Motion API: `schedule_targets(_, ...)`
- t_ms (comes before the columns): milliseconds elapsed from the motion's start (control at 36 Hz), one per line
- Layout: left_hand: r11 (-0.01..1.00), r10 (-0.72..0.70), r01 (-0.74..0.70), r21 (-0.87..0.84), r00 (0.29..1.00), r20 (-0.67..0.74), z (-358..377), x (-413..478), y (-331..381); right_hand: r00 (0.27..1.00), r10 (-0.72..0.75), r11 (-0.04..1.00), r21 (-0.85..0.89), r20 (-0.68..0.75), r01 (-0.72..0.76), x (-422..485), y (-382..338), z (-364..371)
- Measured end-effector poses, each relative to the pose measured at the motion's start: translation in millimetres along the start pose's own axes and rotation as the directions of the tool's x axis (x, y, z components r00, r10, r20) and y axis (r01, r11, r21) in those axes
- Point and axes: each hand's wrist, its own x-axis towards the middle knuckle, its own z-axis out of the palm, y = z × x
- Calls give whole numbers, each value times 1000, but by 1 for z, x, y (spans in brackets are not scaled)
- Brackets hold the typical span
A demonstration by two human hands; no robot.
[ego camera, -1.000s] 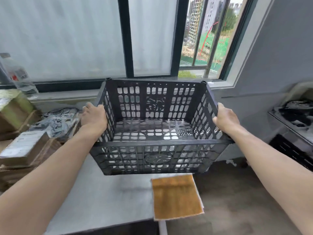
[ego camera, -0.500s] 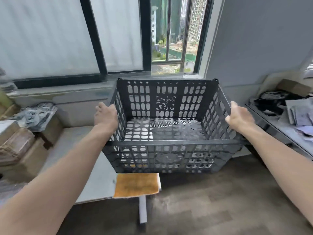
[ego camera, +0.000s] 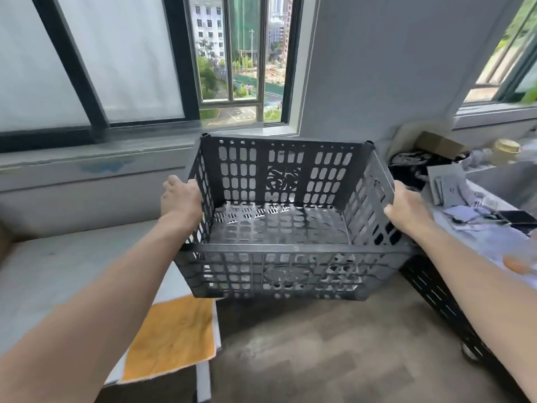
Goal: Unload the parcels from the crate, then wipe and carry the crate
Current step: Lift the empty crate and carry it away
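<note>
- The grey bench (ego camera: 58, 266) takes up the left side, below the window sill.
- An orange cloth (ego camera: 174, 341) lies flat at the bench's near right corner, its right side along the bench's right edge.
- Your left hand (ego camera: 180, 199) is on the crate's left wall. Its fingers (ego camera: 190, 184) are curled over the top rim and clamped on it, with the tips hidden inside the wall.
- The black slotted crate (ego camera: 279, 257) hangs in the air between your two hands, roughly level, with its open top towards you. It sits just past the bench's right edge and above the wood-look floor (ego camera: 319, 359). Its perforated bottom is in full view.
- Your right hand (ego camera: 406, 210) is on the crate's right wall. Its fingers (ego camera: 399, 187) are wrapped over the top rim and clamped on it.
- A second bench (ego camera: 491, 242) stands on the right. Loose papers (ego camera: 453, 184) and a dark heap (ego camera: 412, 167) are near its far end.
- A cardboard box (ego camera: 438, 144) sits at that bench's far edge.
- A dark slotted rack (ego camera: 436, 301) stands on the floor under the second bench's near side, just beside the crate's right corner.
</note>
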Motion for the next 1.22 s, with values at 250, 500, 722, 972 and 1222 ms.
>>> schedule_targets(250,1000,5,-5,-12,1000,27,34,11,57,1000,19,998,-63,11,-19,32,50,13)
schedule_targets(500,994,-110,111,-7,990,85,90,-14,116,993,-67,998,-11,100,68,78,115,51)
schedule_targets(722,963,-269,267,35,957,109,144,-56,144,974,-136,991,20,184,134,121,144,97)
schedule_targets(972,909,-414,411,71,864,288,213,-74,136,948,-147,988,89,284,126,138,156,187)
schedule_targets(1222,891,-430,450,57,798,421,301,-65,130,923,-114,990,118,366,75,145,173,287)
